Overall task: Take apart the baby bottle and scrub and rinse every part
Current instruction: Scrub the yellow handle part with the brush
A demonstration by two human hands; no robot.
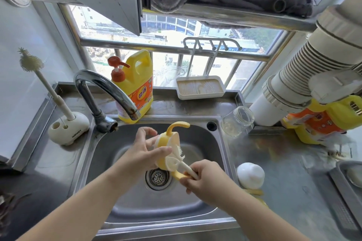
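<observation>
Over the steel sink (195, 207) my left hand (143, 152) grips the yellow bottle collar with handles (163, 142), thumb across its side. My right hand (203, 180) holds the cream handle of a small brush (182, 164), whose bristled head lies against the collar's lower rim. One yellow handle curls up behind the collar, another sticks out below by my right fingers. The clear bottle body (238, 120) lies on its side on the counter right of the sink. A white cap (250, 175) stands on the counter near my right wrist.
The faucet (109, 92) arches over the sink's back left with no water running. A yellow dish soap jug (135, 88) stands behind the sink, a long bottle brush in its stand (66, 123) at left, a white tray rack (199, 87) on the sill, another soap jug (321, 121) at right.
</observation>
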